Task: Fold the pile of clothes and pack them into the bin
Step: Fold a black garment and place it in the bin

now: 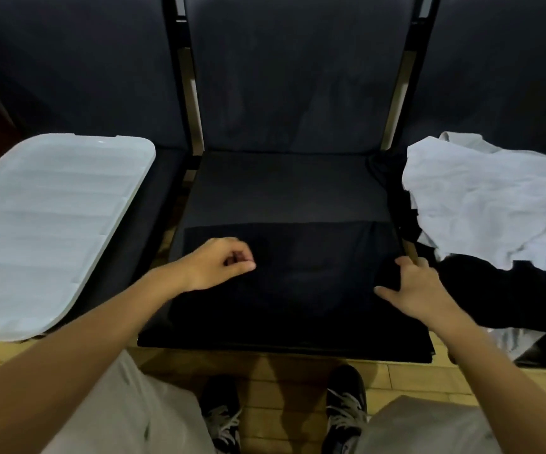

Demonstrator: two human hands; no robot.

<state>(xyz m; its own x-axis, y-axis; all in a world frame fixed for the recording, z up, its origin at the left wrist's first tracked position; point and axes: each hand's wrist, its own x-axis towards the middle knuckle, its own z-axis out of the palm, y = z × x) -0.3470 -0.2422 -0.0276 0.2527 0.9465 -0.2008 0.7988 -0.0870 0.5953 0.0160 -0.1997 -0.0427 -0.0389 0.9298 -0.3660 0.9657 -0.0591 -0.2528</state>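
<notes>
One white bin lid (pixel 49 224) sits on the left seat. Your left hand (pixel 222 263) hovers over the one black garment (pixel 298 290) on the middle seat (pixel 284 188), fingers curled, holding nothing. Your right hand (pixel 412 290) pinches the garment's right edge. One pile (pixel 494 204), white over black, lies on the right seat. Three dark seats, wooden floor (pixel 281 381).

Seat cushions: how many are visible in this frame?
3: middle seat under the black garment, left seat holding the bin lid, right one mostly hidden under the clothes pile.
</notes>
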